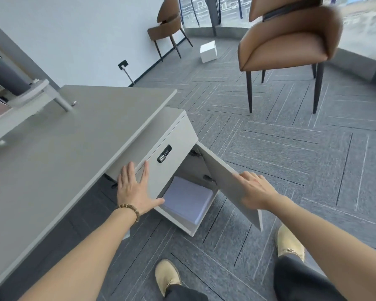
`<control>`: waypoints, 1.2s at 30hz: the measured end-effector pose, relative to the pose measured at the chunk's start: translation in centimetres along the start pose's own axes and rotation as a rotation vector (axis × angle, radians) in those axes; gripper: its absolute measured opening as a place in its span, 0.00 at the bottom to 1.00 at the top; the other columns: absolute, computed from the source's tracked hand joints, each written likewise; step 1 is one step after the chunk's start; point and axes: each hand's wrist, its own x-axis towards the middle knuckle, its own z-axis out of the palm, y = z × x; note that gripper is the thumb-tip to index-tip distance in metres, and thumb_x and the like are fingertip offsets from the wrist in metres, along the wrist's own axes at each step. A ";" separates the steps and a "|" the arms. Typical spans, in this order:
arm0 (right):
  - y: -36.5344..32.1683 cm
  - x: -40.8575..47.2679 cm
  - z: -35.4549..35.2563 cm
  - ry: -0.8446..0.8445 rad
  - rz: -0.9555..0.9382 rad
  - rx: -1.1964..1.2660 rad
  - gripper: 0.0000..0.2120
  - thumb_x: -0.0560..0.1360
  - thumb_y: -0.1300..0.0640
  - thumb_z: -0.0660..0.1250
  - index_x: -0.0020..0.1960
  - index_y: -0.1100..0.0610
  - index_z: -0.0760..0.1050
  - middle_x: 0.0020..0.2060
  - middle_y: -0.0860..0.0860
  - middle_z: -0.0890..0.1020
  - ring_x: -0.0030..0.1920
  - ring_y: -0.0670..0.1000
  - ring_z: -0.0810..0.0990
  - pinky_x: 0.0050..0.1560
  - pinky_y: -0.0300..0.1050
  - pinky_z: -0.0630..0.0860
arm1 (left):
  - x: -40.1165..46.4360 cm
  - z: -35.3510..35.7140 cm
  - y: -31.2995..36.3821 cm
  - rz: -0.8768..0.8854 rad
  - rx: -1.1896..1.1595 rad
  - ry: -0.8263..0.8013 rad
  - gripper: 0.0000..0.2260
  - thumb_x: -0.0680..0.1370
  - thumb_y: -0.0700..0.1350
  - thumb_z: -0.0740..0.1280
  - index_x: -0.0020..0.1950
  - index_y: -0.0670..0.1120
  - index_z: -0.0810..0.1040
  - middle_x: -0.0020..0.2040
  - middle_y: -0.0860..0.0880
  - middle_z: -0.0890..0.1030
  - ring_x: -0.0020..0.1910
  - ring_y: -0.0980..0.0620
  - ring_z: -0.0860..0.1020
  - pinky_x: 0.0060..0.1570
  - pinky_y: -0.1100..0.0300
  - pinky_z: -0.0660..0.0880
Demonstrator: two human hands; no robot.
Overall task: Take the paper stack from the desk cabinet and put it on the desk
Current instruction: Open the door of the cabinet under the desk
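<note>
A white paper stack (188, 198) lies flat inside the lower compartment of the grey desk cabinet (174, 135), under the grey desk (63, 144). The cabinet door (228, 181) is swung open to the right. My left hand (135, 187) rests flat with fingers spread on the cabinet's drawer front, just left of the paper. My right hand (255, 191) holds the open door by its upper edge, fingers curled over it. The drawer front carries a black combination lock (164, 154).
A brown chair (289, 46) stands on the grey carpet behind the cabinet, another brown chair (168, 27) by the wall. A white box (208, 51) sits on the floor. A monitor stand (41, 94) is on the desk's far left. My shoes (167, 276) are below.
</note>
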 end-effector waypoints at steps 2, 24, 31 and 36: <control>0.3 0.4 -0.5 -0.002 0.039 0.005 0.37 0.70 0.43 0.61 0.77 0.53 0.58 0.67 0.56 0.72 0.65 0.58 0.72 0.66 0.53 0.67 | 0.0 0.2 0.0 -0.008 0.005 0.004 0.59 0.59 0.76 0.66 0.79 0.53 0.38 0.79 0.36 0.44 0.78 0.36 0.43 0.77 0.44 0.46; 2.7 7.7 -1.3 0.007 0.392 -0.142 0.46 0.67 0.40 0.65 0.78 0.54 0.50 0.72 0.61 0.61 0.75 0.65 0.55 0.75 0.69 0.45 | 0.8 2.6 0.9 -0.077 -0.062 0.208 0.44 0.66 0.69 0.63 0.77 0.50 0.60 0.75 0.35 0.59 0.75 0.34 0.57 0.72 0.39 0.56; 1.2 7.9 -1.6 0.016 0.345 -0.056 0.46 0.71 0.39 0.64 0.81 0.55 0.48 0.80 0.61 0.51 0.80 0.64 0.44 0.75 0.72 0.41 | 0.8 2.3 1.4 -0.122 -0.137 0.229 0.38 0.65 0.66 0.65 0.72 0.50 0.68 0.74 0.35 0.62 0.73 0.33 0.59 0.71 0.38 0.56; -1.5 7.6 -1.9 0.160 0.225 0.097 0.38 0.75 0.44 0.63 0.80 0.57 0.56 0.78 0.57 0.63 0.79 0.57 0.59 0.78 0.61 0.50 | -0.1 2.6 3.4 -0.127 -0.200 0.213 0.35 0.67 0.58 0.68 0.72 0.46 0.69 0.76 0.31 0.55 0.76 0.32 0.51 0.74 0.35 0.46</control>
